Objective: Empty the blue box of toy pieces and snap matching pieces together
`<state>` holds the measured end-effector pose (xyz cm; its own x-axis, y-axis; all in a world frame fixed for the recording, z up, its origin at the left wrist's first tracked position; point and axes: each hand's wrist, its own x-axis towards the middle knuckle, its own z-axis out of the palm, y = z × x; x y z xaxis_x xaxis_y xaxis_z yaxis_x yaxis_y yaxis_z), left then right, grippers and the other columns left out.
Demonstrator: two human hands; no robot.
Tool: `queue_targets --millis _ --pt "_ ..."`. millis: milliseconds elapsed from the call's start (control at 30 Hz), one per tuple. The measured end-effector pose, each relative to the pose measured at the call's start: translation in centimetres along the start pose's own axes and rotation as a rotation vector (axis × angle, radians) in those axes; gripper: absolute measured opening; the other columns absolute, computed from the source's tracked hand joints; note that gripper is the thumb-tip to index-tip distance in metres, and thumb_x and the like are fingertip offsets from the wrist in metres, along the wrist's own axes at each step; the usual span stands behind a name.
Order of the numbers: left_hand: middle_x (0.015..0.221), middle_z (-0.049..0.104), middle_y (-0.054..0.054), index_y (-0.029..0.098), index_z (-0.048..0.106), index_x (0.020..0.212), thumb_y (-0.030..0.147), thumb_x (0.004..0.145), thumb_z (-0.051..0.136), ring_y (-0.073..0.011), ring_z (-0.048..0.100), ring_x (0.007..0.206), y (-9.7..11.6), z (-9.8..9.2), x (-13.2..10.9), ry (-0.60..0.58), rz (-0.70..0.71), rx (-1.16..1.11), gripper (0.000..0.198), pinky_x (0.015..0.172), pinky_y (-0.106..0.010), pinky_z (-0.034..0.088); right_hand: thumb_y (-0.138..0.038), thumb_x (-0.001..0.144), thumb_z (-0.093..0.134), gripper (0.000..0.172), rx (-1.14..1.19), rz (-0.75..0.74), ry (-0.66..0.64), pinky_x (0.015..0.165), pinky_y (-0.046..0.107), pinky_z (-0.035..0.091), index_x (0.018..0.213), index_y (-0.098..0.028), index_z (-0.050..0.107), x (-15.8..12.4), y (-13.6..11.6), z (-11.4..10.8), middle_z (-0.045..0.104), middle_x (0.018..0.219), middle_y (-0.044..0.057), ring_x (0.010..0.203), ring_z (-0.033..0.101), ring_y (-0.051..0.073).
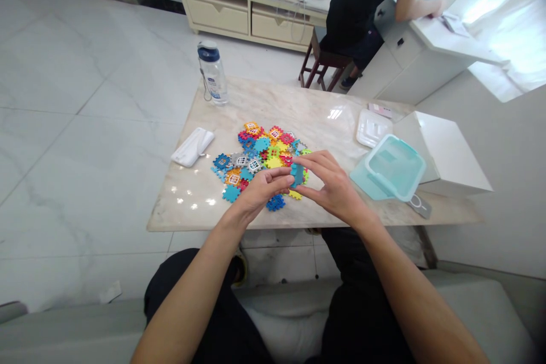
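Note:
Both my hands meet over the near side of a heap of plastic interlocking tiles (273, 151). Between them is a teal interlocking tile (297, 173), held tilted above the table. My left hand (265, 185) pinches its left side between thumb and fingers. On its right side, my right hand (326, 182) grips it with the fingers on the far edge and the thumb on the near edge. The heap mixes blue, red, yellow, orange, green and grey pieces, some with window patterns. A dark blue tile (275, 202) lies just below my left hand. My hands hide part of the heap.
The marble-topped table (179, 210) carries a water bottle (213, 75), a white tissue pack (193, 147), a teal plastic box (396, 168), a white tray (373, 128) and a white box (447, 148). Beyond it, a person in dark clothes (362, 0) sits on a stool (324, 60).

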<state>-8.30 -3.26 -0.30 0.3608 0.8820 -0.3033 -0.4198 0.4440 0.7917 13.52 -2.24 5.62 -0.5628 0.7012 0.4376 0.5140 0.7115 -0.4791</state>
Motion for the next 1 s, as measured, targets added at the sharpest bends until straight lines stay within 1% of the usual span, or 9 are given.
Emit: queue_targets --millis 200,300,367,433,533,600,767,900,1000 --pt "0.104 0.082 -0.007 0.018 0.086 0.117 0.054 0.066 0.107 -0.0152 0.071 0.087 -0.5 -0.2 0.4 -0.013 0.033 0.026 0.066 0.080 -0.027 0.055 -0.031 0.103 0.081 0.054 -0.006 -0.003 -0.015 0.108 0.054 0.059 0.155 -0.030 0.066 0.0 -0.1 -0.3 0.077 0.137 0.012 0.122 0.071 0.033" --pt "0.105 0.083 -0.007 0.019 0.087 0.116 0.055 0.066 0.107 -0.0159 0.072 0.086 -0.5 -0.1 0.4 -0.009 0.036 0.049 0.065 0.081 -0.029 0.057 -0.031 0.103 0.080 0.054 -0.059 -0.008 -0.014 0.107 0.053 0.059 0.155 -0.030 0.066 -0.2 0.1 -0.3 0.077 0.137 0.012 0.122 0.071 0.033" --pt "0.108 0.084 -0.008 0.020 0.088 0.115 0.055 0.067 0.106 -0.0177 0.074 0.088 -0.5 0.2 0.3 0.024 0.063 0.088 0.062 0.082 -0.030 0.059 -0.031 0.103 0.080 0.053 -0.138 -0.010 -0.022 0.105 0.053 0.058 0.154 -0.029 0.066 -0.4 0.4 -0.1 0.078 0.136 0.012 0.123 0.071 0.034" --pt "0.111 0.086 -0.009 0.020 0.089 0.114 0.054 0.071 0.104 -0.0202 0.076 0.092 -0.5 0.7 0.3 0.088 0.132 0.143 0.057 0.083 -0.032 0.060 -0.031 0.104 0.079 0.050 -0.226 -0.013 -0.045 0.104 0.054 0.056 0.153 -0.027 0.066 -0.5 0.6 0.1 0.078 0.137 0.013 0.124 0.070 0.034" --pt "0.105 0.087 -0.009 0.019 0.090 0.110 0.054 0.074 0.101 -0.0229 0.077 0.093 -0.7 1.3 0.4 0.202 0.250 0.229 0.051 0.083 -0.033 0.060 -0.031 0.107 0.075 0.045 -0.323 -0.009 -0.083 0.104 0.053 0.055 0.150 -0.024 0.067 -0.4 0.5 0.5 0.078 0.136 0.014 0.125 0.069 0.035" --pt "0.099 0.087 -0.009 0.018 0.090 0.107 0.052 0.074 0.101 -0.0233 0.078 0.089 -0.9 1.3 0.5 0.251 0.288 0.286 0.048 0.081 -0.033 0.060 -0.031 0.107 0.074 0.043 -0.359 -0.005 -0.094 0.105 0.053 0.054 0.149 -0.022 0.067 -0.1 0.3 0.8 0.078 0.136 0.014 0.126 0.068 0.035" --pt "0.089 0.086 -0.008 0.018 0.091 0.100 0.048 0.075 0.100 -0.0224 0.077 0.079 -1.4 0.5 0.8 0.324 0.323 0.396 0.040 0.074 -0.032 0.059 -0.025 0.106 0.075 0.043 -0.401 -0.001 -0.110 0.108 0.052 0.053 0.147 -0.020 0.067 0.3 -0.3 1.4 0.077 0.137 0.015 0.127 0.067 0.035" --pt "0.088 0.086 -0.007 0.018 0.091 0.099 0.044 0.075 0.100 -0.0224 0.077 0.077 -1.2 0.5 0.6 0.341 0.330 0.353 0.037 0.075 -0.033 0.061 -0.021 0.104 0.075 0.048 -0.405 -0.003 -0.136 0.110 0.055 0.052 0.150 -0.020 0.065 0.4 -0.7 1.9 0.075 0.140 0.016 0.129 0.065 0.037" --pt "0.086 0.085 -0.006 0.017 0.091 0.097 0.042 0.078 0.098 -0.0219 0.076 0.077 -1.0 0.8 0.3 0.352 0.323 0.349 0.033 0.075 -0.033 0.060 -0.021 0.103 0.075 0.053 -0.385 0.019 -0.142 0.111 0.058 0.052 0.154 -0.023 0.062 0.5 -0.9 2.0 0.073 0.143 0.016 0.131 0.063 0.039"
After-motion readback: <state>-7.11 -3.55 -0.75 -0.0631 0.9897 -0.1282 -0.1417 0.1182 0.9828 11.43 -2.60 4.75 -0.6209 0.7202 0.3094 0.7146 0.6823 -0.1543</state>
